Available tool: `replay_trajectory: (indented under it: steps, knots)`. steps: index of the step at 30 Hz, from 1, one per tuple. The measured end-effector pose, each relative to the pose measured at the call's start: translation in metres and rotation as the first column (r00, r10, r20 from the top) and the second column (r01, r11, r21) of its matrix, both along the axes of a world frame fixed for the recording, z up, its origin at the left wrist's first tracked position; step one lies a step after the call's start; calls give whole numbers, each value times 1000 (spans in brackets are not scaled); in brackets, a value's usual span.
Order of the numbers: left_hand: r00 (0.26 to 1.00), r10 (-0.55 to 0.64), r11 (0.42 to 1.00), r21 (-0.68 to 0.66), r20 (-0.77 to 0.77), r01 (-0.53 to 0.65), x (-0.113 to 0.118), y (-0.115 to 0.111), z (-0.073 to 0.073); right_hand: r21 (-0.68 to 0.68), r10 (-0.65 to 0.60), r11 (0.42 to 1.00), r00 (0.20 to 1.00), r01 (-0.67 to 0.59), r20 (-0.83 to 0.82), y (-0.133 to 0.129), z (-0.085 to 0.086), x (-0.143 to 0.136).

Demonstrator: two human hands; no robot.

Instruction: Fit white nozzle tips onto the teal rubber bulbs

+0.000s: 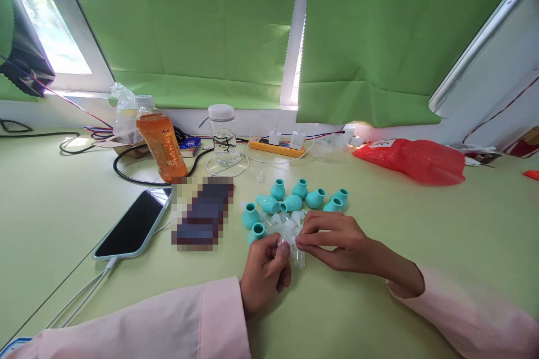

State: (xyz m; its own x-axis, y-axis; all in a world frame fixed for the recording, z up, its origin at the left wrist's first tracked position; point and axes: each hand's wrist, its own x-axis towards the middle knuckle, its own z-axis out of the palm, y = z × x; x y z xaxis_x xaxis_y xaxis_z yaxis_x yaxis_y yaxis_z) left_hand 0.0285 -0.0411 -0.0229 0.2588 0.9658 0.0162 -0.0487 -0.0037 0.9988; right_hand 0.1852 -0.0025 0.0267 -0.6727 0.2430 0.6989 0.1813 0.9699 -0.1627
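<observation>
My left hand (pixel 267 269) is closed, with thumb and forefinger pinching a small clear plastic tube (pixel 286 234). Beside it, my right hand (pixel 337 237) has its fingertips pressed together close to that tube; whatever they hold is too small to make out. Under and behind the fingers lies a loose pile of clear and whitish plastic pieces (pixel 269 221), partly hidden by the hands. Several turquoise vase-shaped pieces (pixel 315 198) with round openings form an arc around the pile. Some stand upright, while others lie on their sides.
Left of the hands are a phone (pixel 132 224) with a white cable and a blurred-out dark rectangular object (pixel 204 213). Farther back stand an orange drink bottle (pixel 162 143), a clear lidded jar (pixel 223 137) and an orange power strip (pixel 275 146). A red plastic bag (pixel 415 160) lies back right.
</observation>
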Motion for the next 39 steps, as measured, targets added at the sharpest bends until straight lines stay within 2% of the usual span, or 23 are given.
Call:
replay_trajectory:
  steps: [9, 12, 14, 16, 18, 19, 22, 24, 25, 27, 30, 33, 35, 37, 39]
  knots:
    - [1000, 6, 999, 42, -14, -5, 0, 1, -4, 117, -92, 990, 981, 72, 171, -4, 0, 1]
    - [1000, -9, 999, 38, -24, 10, 0, 1, -5, 8, -85, 996, 971, 85, 224, -5, 7, 1]
    - [999, -22, 999, 38, -32, 23, 0, 0, -4, -131, -33, 989, 966, 69, 258, -4, 12, 2]
    - [998, -40, 998, 48, -38, 42, 0, -1, -3, -300, 33, 953, 966, 47, 258, -2, 15, 5]
    - [997, -58, 996, 63, -42, 60, 0, -2, -3, -489, 87, 871, 970, 37, 228, 3, 16, 8]
    - [997, -66, 995, 70, -41, 68, 0, -2, -3, -592, 114, 805, 972, 31, 207, 6, 16, 9]
    - [996, -81, 993, 85, -35, 84, 0, -2, -4, -853, 205, 521, 974, -31, 90, 16, 10, 12]
    - [995, -90, 991, 96, -34, 93, 0, -2, -5, -934, 244, 347, 970, -90, -3, 20, 4, 12]
    - [995, -93, 990, 103, -36, 96, 0, -2, -6, -951, 254, 287, 966, -116, -41, 22, 2, 11]
    - [994, -99, 989, 111, -37, 103, -1, -2, -7, -965, 261, 215, 961, -149, -91, 24, -3, 10]
    - [996, -90, 990, 102, -28, 92, -1, -1, -7, -966, 261, 167, 954, -198, -150, 27, -8, 11]
    - [998, -59, 995, 84, -23, 61, -1, -1, -6, -943, 204, 171, 947, -284, -248, 33, -9, 16]
    - [998, -53, 996, 67, -35, 55, 0, -1, -4, -924, 119, 245, 955, -293, -271, 36, -6, 18]
    - [995, -62, 995, 72, -78, 68, 0, -1, -2, -899, 19, 395, 980, -190, -199, 36, -4, 17]
    - [981, -68, 990, 111, -180, 89, 1, -3, -1, -781, -97, 625, 993, 8, -68, 33, -5, 14]
